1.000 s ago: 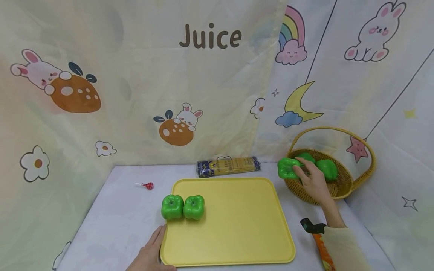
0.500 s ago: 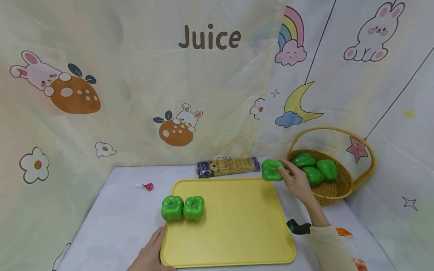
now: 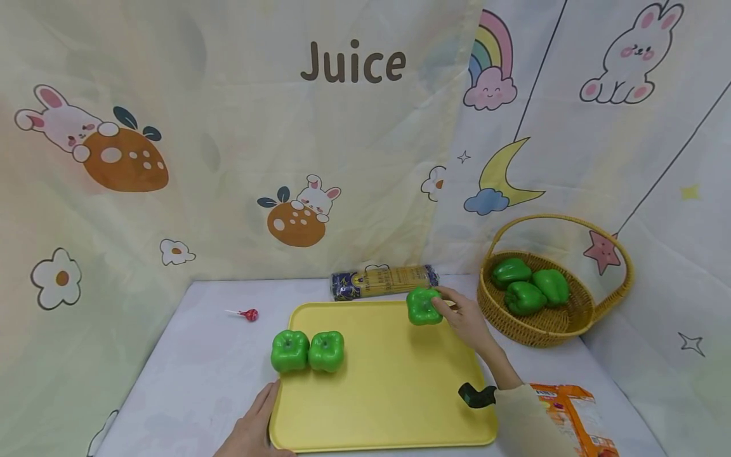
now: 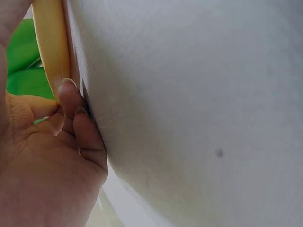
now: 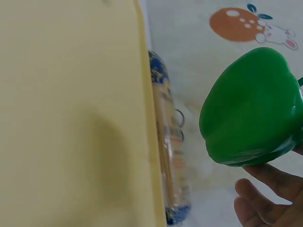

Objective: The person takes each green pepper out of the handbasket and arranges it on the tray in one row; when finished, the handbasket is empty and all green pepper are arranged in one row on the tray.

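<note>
My right hand (image 3: 461, 312) pinches a green bell pepper (image 3: 424, 306) by its side, held up over the back right part of the yellow tray (image 3: 394, 393). In the right wrist view the pepper (image 5: 251, 111) shows large, fingers beneath it, its shadow on the tray. My left hand (image 3: 254, 422) holds the tray's front left corner; in the left wrist view its fingers (image 4: 89, 137) curl at the rim (image 4: 53, 45). Two more bell peppers, one (image 3: 289, 351) over the tray's left edge and one (image 3: 327, 351) against it, stand side by side.
A wicker basket (image 3: 537, 336) with a tall handle stands back right, holding three green peppers (image 3: 525, 297). Behind the tray lies a pack of noodles (image 3: 385, 281). A red lollipop (image 3: 250, 314) lies to the left, an orange snack bag (image 3: 573, 416) front right by the sleeve.
My right hand has carried the bell pepper left from over the basket to above the tray. The snack bag has come into fuller view. My left hand stays at the tray.
</note>
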The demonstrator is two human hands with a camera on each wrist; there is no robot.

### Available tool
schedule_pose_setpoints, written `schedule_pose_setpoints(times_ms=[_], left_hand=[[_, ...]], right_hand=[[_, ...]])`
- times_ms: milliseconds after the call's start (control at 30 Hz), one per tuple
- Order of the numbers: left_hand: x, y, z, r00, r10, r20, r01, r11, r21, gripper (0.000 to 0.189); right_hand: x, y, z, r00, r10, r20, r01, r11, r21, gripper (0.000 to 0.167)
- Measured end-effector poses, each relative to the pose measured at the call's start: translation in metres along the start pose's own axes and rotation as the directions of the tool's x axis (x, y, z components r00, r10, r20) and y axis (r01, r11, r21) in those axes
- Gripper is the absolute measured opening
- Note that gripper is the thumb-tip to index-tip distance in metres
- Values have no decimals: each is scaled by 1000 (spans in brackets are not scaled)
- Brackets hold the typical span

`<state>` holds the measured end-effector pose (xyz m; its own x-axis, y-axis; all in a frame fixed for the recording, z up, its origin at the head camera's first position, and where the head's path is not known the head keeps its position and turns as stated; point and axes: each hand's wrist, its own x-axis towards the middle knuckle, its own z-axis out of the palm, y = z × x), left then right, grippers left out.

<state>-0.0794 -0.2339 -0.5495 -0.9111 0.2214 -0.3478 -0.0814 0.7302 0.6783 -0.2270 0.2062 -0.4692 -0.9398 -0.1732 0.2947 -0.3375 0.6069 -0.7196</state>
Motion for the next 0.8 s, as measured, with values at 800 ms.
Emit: schedule_pose_setpoints(times_ms=[800], left_hand=[[0, -1, 1, 1000, 17, 3, -17, 1000, -10, 133]], right_hand=[[-17, -10, 80, 984, 51, 171, -70, 992, 109, 32]])
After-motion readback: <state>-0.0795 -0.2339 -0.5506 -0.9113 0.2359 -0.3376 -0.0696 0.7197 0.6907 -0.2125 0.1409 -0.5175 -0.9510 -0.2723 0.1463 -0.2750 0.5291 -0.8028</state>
